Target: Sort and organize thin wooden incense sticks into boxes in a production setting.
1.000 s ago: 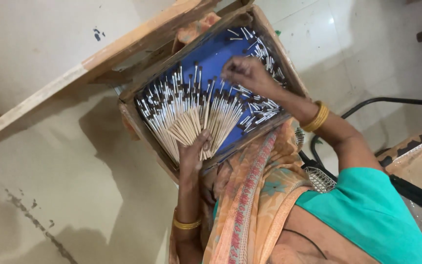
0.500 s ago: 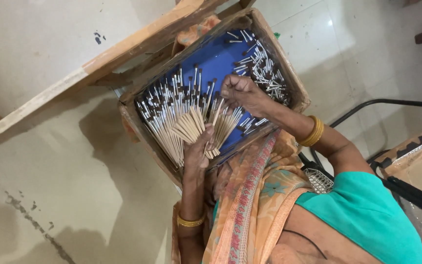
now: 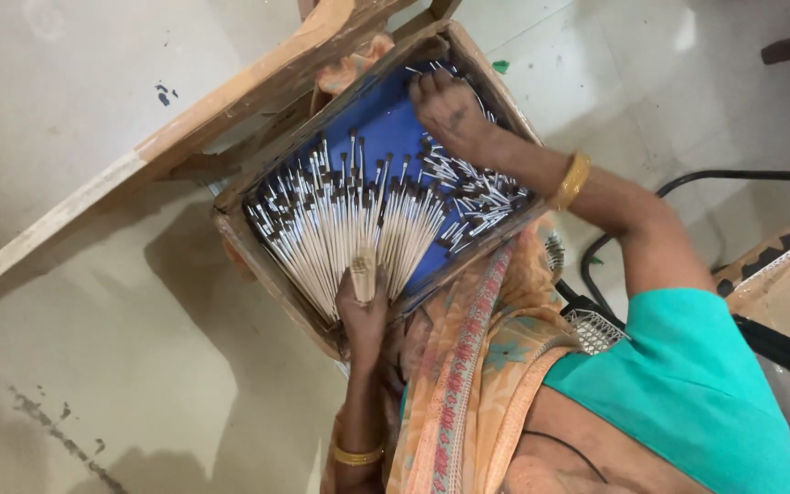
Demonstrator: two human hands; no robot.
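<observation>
Above a pale floor, my left hand point(image 3: 361, 311) grips the fanned sticks point(image 3: 345, 233) at the tray's point(image 3: 267, 274) near edge, while my right hand point(image 3: 450, 110), fingers curled, touches loose sticks point(image 3: 477, 187) near its far corner.

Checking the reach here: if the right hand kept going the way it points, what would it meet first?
Probably the far end wall of the tray, just beyond the right hand; only a few loose sticks lie around it. Depth is hard to judge.
</observation>
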